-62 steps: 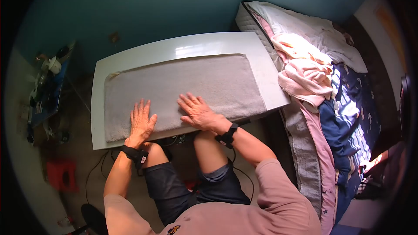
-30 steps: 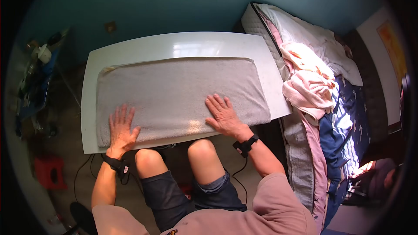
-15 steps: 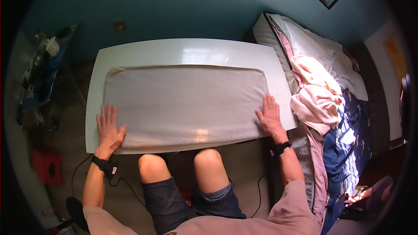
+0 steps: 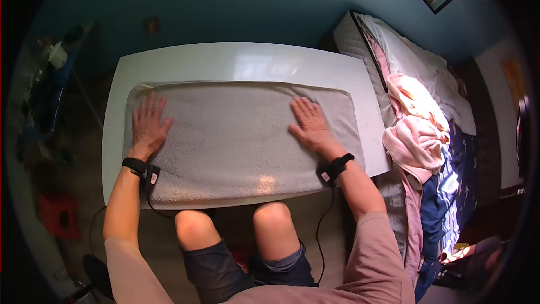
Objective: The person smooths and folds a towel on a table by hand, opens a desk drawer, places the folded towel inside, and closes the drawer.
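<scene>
A grey towel (image 4: 236,135), fuzzy and roughly rectangular, lies spread over a white table (image 4: 202,59). My left hand (image 4: 149,128) rests flat on the towel's left part, fingers spread and pointing away from me. Toward the towel's upper right, my right hand (image 4: 312,126) lies with its palm down and fingers stretched out. Small creases show in the cloth near the right fingertips. Neither hand grips anything. Each wrist wears a black strap with a small box and a cable.
To the right stands a bed with a pink blanket (image 4: 416,141) and a white quilt (image 4: 405,45) heaped on it. A red stool (image 4: 59,217) is on the floor at left. A dark side table with a white pot (image 4: 57,55) stands at far left. My knees are at the table's front edge.
Both hands have moved farther up the towel, away from me. My right hand has also shifted left, from the towel's right edge onto the cloth. The view has tilted slightly.
</scene>
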Tool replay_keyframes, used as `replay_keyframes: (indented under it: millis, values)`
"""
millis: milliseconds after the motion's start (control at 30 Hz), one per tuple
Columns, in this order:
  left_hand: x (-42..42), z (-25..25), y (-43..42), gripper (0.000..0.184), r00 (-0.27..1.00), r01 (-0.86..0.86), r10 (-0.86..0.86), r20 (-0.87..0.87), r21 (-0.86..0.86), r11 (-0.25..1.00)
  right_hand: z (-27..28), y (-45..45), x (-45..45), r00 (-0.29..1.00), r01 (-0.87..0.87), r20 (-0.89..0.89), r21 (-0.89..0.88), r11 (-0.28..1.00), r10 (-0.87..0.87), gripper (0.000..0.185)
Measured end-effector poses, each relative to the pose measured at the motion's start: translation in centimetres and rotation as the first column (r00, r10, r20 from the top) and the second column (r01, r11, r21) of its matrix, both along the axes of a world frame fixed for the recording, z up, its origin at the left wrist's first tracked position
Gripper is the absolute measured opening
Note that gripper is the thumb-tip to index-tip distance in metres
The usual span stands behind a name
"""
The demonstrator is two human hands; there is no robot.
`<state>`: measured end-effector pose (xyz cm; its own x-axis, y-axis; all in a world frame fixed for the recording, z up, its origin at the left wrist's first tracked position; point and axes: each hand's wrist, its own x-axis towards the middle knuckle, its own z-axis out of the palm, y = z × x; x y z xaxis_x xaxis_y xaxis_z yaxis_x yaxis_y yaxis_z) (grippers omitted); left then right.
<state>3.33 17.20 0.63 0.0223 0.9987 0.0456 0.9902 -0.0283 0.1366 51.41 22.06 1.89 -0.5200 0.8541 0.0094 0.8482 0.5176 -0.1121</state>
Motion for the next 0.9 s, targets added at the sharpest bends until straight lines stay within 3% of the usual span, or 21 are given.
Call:
replay_keyframes:
  millis: [67,233,267,300,367,433,533,667,700,767,900]
  values:
    - [-2.4,-0.1,0.1,0.067,0.998,-0.066,0.066,-0.008,0.025,0.997,-0.4,1.6,5.6,0.965,0.258,0.048,-0.018,0.966,-0.257,0.073]
    - [-2.5,1.0,-0.1,0.065,0.990,-0.133,0.134,-0.036,0.033,0.991,-0.9,2.5,12.4,0.872,0.485,-0.067,-0.009,0.875,-0.484,0.070]
    - [-2.2,1.0,-0.4,0.065,0.989,-0.138,0.140,-0.040,0.043,0.990,-1.2,2.6,12.2,0.864,0.503,-0.013,0.014,0.864,-0.503,0.067]
    - [-1.9,1.4,0.0,0.065,0.989,-0.113,0.118,-0.086,0.064,0.992,-0.7,2.8,11.3,0.863,0.505,-0.037,0.029,0.862,-0.504,0.067]
    - [-1.5,1.2,0.9,0.064,0.987,-0.088,0.098,-0.128,0.077,0.993,0.8,2.1,9.0,0.908,0.317,0.225,0.183,0.931,-0.354,0.065]
    - [-1.3,1.0,1.8,0.062,0.998,0.032,-0.026,-0.064,0.096,0.995,2.2,1.8,6.5,0.931,0.251,0.229,0.171,0.953,-0.286,0.064]
    - [-0.7,0.7,3.8,0.060,0.993,0.115,-0.119,0.010,0.177,0.977,2.6,2.4,3.4,0.996,0.053,0.076,0.000,0.999,-0.053,0.064]
    - [-0.1,1.3,5.5,0.057,0.998,0.041,-0.047,0.052,0.110,0.993,1.7,4.9,3.0,0.985,0.130,0.126,-0.067,0.989,-0.121,0.069]
    - [-0.2,1.1,5.9,0.057,1.000,0.010,-0.013,0.022,0.112,0.994,1.4,5.5,3.5,0.985,0.127,0.123,-0.069,0.989,-0.118,0.069]
    - [0.0,0.7,6.2,0.057,1.000,-0.029,0.030,-0.007,0.116,0.993,0.7,6.9,4.6,0.961,0.277,0.024,-0.098,0.956,-0.276,0.069]
    - [0.7,-0.4,6.2,0.061,0.991,-0.085,0.099,-0.089,0.156,0.984,1.4,7.7,4.9,0.935,0.350,0.093,-0.117,0.929,-0.341,0.067]
